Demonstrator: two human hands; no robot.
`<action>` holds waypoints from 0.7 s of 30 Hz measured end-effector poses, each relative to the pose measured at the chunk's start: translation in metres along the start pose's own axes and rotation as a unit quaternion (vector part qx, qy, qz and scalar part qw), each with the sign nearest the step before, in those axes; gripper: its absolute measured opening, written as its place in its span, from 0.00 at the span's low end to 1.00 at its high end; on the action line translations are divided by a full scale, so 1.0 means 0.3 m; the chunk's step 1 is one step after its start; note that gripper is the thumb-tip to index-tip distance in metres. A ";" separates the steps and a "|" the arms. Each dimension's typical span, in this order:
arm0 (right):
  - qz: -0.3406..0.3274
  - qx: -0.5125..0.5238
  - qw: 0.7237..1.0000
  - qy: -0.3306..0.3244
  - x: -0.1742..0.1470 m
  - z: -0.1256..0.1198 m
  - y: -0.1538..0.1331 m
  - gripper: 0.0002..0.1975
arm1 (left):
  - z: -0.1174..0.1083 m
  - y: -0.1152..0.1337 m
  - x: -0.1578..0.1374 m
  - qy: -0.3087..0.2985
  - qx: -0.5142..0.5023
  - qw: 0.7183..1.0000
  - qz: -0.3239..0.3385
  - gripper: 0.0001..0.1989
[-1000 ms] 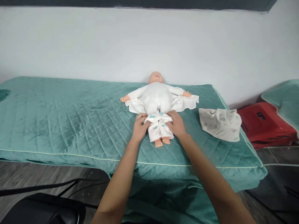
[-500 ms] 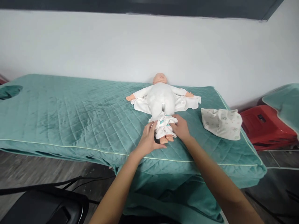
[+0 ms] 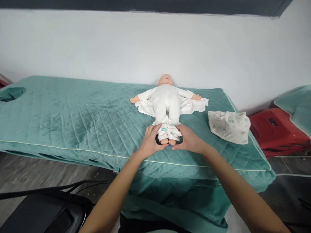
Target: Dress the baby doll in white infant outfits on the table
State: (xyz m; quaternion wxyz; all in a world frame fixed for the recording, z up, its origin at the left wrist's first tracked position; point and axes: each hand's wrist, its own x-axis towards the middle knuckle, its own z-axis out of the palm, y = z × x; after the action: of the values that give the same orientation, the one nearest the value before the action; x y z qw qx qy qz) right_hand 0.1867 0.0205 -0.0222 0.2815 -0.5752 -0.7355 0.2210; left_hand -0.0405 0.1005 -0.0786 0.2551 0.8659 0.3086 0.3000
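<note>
Matt cloth fills the centre of the frame, with shinier plastic toward its edges.
The white-bodied baby doll (image 3: 166, 97), mid-frame, has a matt fabric torso and smooth, plastic-looking head (image 3: 166, 79); its white printed trousers (image 3: 168, 131) are creased cloth. The green quilted bed cover (image 3: 73, 123) has a velvety sheen. At right, the red moulded object (image 3: 279, 131) looks like glossy plastic.

a white-bodied baby doll (image 3: 166, 97) lies on its back, arms spread, on a green quilted cover (image 3: 97, 126); white printed pants (image 3: 168, 129) are bunched around its lower legs, bare feet showing below.
</note>
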 end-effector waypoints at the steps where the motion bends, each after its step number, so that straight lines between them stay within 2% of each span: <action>1: -0.001 -0.011 1.000 -0.003 -0.002 -0.006 -0.009 0.38 | -0.009 0.006 0.006 -0.004 0.002 1.000 0.004 0.49; 7: 0.039 -0.063 0.997 -0.037 -0.002 -0.032 -0.076 0.20 | -0.071 0.053 0.009 -0.044 -0.023 0.999 -0.010 0.44; 13: 0.087 -0.041 0.994 -0.053 -0.028 -0.052 -0.121 0.14 | -0.126 0.096 -0.034 -0.063 -0.054 0.995 -0.046 0.34; 16: 0.083 -0.022 0.993 -0.076 -0.042 -0.087 -0.142 0.16 | -0.166 0.141 -0.050 -0.096 -0.107 0.988 -0.065 0.30; 21: 0.101 0.068 0.971 -0.205 -0.043 -0.174 -0.197 0.30 | -0.254 0.209 -0.058 -0.182 -0.212 0.955 -0.099 0.30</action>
State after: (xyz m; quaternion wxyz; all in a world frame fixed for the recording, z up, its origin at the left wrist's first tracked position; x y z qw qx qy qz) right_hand 0.1813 -0.0062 0.0529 0.1399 -0.5685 -0.6988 0.4110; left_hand -0.0792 0.0655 0.0070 0.5130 0.7968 0.2706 0.1695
